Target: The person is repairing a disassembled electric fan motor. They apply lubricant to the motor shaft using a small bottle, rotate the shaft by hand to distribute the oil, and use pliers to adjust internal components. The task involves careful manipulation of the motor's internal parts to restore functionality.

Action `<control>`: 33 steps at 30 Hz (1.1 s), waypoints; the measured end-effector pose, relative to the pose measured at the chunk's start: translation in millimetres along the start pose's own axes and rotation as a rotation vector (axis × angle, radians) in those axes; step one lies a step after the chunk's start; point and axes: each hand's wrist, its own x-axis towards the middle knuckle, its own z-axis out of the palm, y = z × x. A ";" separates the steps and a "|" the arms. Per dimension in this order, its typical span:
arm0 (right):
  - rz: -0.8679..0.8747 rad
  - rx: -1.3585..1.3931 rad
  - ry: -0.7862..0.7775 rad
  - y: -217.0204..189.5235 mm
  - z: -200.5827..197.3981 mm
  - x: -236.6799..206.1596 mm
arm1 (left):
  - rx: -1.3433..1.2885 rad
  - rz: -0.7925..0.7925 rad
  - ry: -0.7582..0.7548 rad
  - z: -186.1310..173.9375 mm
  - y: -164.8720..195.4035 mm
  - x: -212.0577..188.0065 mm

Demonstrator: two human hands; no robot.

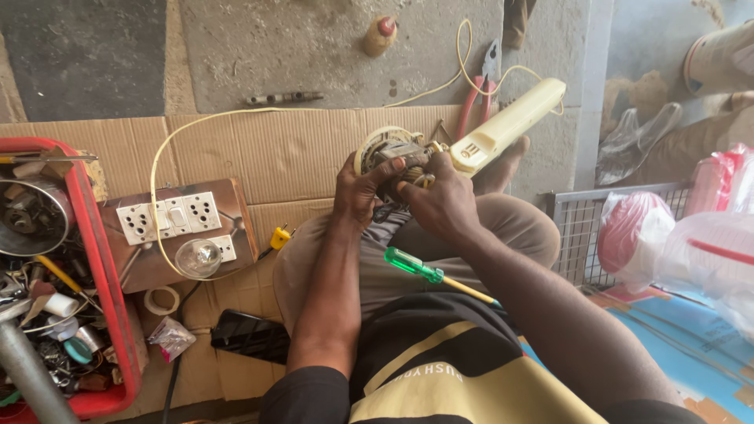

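Both hands, left hand (pixel 363 188) and right hand (pixel 440 200), grasp the small motor (pixel 393 149); green screwdriver (pixel 416 267) lies at six o'clock.

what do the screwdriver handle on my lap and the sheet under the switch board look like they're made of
The screwdriver handle looks like clear green plastic: glossy and see-through. The sheet looks like plain brown cardboard: matte, with fine ribbed lines and creased folds.

Head cam, steep down, close over lap
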 end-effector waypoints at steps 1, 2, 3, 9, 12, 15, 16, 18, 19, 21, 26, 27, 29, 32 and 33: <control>0.015 0.014 -0.013 0.3 0.7 -0.2 | -0.001 0.004 -0.005 -0.4 -0.4 -0.5; 0.029 0.028 -0.024 0.8 1.3 0.0 | -0.001 0.010 -0.013 -1.0 -0.8 -0.4; 0.033 0.039 -0.029 1.4 1.2 0.3 | -0.006 0.025 -0.026 -1.1 -1.0 0.2; 0.006 0.069 -0.036 5.1 -0.2 3.4 | 0.097 0.009 0.044 -1.7 -2.6 3.2; -0.003 0.043 -0.022 5.4 0.2 5.5 | 0.137 -0.013 0.083 -1.2 -2.6 4.4; 0.012 0.073 -0.038 5.1 -0.1 7.2 | 0.072 0.001 0.027 -0.5 -2.1 5.1; 0.018 0.070 -0.038 4.8 -0.7 7.8 | 0.071 -0.003 0.032 -0.2 -1.9 5.2; 0.030 0.065 -0.040 4.0 -2.3 8.9 | 0.069 -0.010 0.044 0.6 -1.2 5.2; 0.044 0.085 -0.053 3.3 -3.2 9.5 | 0.053 -0.009 0.033 1.0 -0.8 5.2; 0.071 0.123 -0.078 1.8 -4.9 10.4 | 0.020 -0.006 0.009 1.9 0.0 5.1; 0.049 0.106 -0.065 -0.5 -6.2 12.2 | 0.034 -0.041 0.034 3.7 1.9 4.9; 0.050 0.101 -0.067 -0.7 -6.3 13.1 | 0.034 -0.046 0.037 3.8 2.3 5.1; 0.019 0.075 -0.059 -0.4 -7.0 15.5 | 0.062 -0.060 0.050 3.9 3.0 5.3; 0.017 0.038 -0.078 0.7 -8.6 20.5 | 0.076 -0.069 0.054 4.5 3.9 5.3; 0.026 0.026 -0.090 1.3 -8.8 22.1 | 0.077 -0.071 0.053 4.8 4.1 5.3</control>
